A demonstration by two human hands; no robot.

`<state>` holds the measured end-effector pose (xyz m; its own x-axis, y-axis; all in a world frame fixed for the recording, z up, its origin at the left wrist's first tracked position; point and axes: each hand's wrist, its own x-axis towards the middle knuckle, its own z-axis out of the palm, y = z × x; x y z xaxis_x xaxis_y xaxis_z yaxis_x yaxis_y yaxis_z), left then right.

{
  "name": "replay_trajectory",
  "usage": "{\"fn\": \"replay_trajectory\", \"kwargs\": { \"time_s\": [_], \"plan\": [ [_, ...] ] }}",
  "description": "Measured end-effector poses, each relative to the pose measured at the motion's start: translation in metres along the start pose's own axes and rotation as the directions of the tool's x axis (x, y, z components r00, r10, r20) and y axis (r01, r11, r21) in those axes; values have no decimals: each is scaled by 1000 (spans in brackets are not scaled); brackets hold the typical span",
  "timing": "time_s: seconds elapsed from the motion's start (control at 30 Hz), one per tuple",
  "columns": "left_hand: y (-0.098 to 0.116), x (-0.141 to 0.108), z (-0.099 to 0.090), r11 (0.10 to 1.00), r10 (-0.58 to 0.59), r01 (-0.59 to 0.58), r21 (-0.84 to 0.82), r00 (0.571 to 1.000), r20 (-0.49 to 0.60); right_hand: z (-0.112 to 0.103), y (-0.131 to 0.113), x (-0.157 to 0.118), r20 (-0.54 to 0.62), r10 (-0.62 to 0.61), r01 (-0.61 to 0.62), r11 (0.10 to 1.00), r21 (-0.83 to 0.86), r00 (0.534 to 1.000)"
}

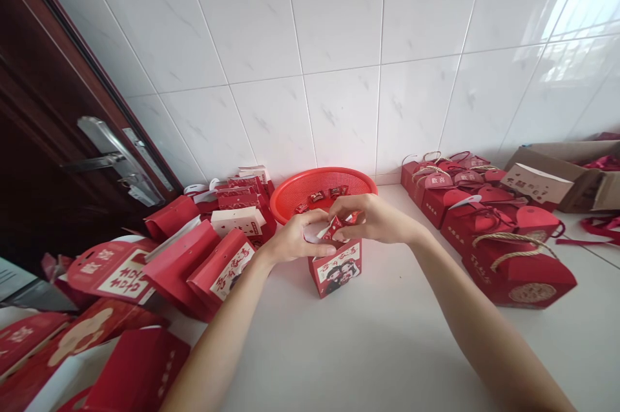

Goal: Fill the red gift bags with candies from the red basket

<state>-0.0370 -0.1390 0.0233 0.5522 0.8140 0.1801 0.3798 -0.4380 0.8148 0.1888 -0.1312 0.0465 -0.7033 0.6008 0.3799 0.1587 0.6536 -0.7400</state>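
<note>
A small red gift box (335, 273) with a cartoon couple printed on its front stands upright on the white tabletop (334, 354), its top open. My left hand (295, 239) grips the box's upper left edge, thumb in front, beside a pale flap. Above the opening, the fingers of my right hand (363, 218) are closed on a red wrapped candy (333, 228). Just behind the hands sits a red plastic basket (285, 192) with several more red wrapped candies (316, 197) in it. My hands partly hide the basket's front and the box's top.
Several red gift boxes and bags (181, 270) crowd the left side. On the right stand rows of closed red boxes (523, 267) with rope handles. Behind them is a brown cardboard box (552, 160) near red ribbon (600, 226). A tiled wall (339, 108) and a dark door (48, 108) border the table.
</note>
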Motion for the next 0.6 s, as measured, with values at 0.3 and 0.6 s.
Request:
{"fn": "replay_trajectory", "kwargs": {
  "time_s": [0.3, 0.6],
  "plan": [
    [0, -1, -3, 999, 48, -46, -18, 996, 74, 2, -2, -1, 57, 22, -12, 985, -170, 998],
    [0, -1, -5, 997, 61, -55, -45, 990, 127, -5, -5, -4, 130, 40, -18, 986, -166, 991]
  ]
}}
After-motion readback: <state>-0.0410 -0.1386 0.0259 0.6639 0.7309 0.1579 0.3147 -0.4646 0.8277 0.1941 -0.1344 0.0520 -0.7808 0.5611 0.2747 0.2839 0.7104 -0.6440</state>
